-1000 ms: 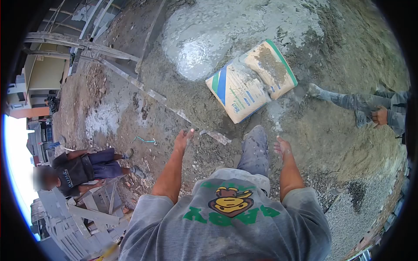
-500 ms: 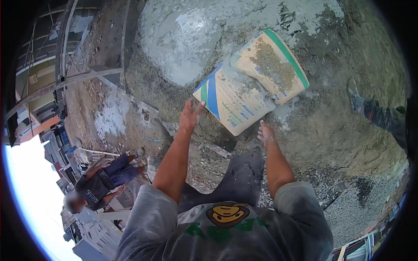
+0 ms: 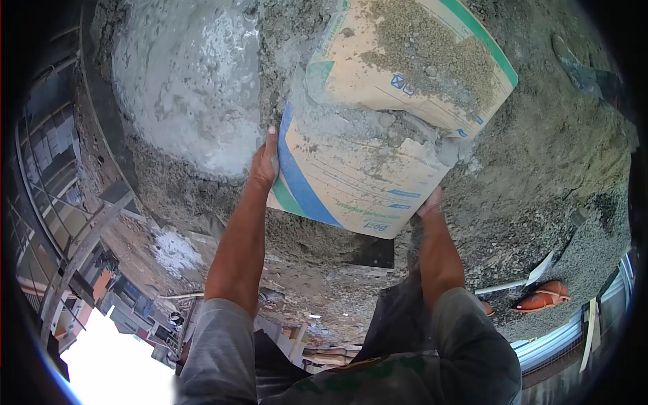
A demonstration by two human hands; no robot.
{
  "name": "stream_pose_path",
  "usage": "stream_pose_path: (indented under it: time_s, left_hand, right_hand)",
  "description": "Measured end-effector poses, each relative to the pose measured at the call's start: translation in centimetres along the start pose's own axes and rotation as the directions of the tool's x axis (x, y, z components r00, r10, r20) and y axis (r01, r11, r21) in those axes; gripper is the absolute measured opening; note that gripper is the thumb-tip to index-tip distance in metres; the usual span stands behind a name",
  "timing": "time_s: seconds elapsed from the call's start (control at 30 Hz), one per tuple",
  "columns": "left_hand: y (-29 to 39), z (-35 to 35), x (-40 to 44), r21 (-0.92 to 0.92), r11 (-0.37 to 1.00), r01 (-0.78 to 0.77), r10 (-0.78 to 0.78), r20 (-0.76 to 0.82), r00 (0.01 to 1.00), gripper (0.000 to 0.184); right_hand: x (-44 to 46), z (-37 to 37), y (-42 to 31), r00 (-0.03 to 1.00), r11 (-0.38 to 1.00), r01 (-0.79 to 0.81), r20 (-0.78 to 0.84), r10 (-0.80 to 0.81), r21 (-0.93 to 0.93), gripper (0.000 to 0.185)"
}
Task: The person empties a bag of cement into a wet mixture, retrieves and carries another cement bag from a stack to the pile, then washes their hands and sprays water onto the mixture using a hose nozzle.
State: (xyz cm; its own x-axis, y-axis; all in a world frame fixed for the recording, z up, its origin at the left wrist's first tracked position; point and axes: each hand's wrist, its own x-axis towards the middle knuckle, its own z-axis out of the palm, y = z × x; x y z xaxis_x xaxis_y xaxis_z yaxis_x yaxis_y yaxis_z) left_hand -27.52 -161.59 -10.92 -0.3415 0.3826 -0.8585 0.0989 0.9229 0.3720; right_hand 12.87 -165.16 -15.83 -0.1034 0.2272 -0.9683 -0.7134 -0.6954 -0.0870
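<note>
A brown paper cement bag (image 3: 351, 182) with blue and green bands lies in front of me. It is torn across the middle, with grey powder at the tear and grit over its far half. My left hand (image 3: 265, 162) grips the bag's left edge, the thumb along the side and the other fingers mostly hidden. At the lower right edge, my right hand (image 3: 430, 202) holds the bag, its fingers partly tucked underneath. Wet grey mortar (image 3: 189, 88) spreads just beyond my left hand.
Another person's lower leg (image 3: 594, 77) shows at the upper right. An orange shoe (image 3: 543, 297) and a pale-handled tool (image 3: 503, 287) lie on the right by gravel (image 3: 601, 250). A dark flat plate (image 3: 374, 253) sits below the bag. Wooden framing (image 3: 84, 239) stands at left.
Both hands have moved onto the bag and taken hold of its edges; the right hand was apart from it before. My view has come closer to the bag.
</note>
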Motion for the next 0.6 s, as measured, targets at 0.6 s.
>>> stream_pose_path:
  time_s: [0.6]
  left_hand:
    - [-2.2,-0.2,4.6,-0.224,0.974,0.044,0.018,0.269,0.963,0.097]
  right_hand:
    - [-11.4,8.8,2.3,0.919,0.945,0.325,0.242,-0.311,-0.019,0.061]
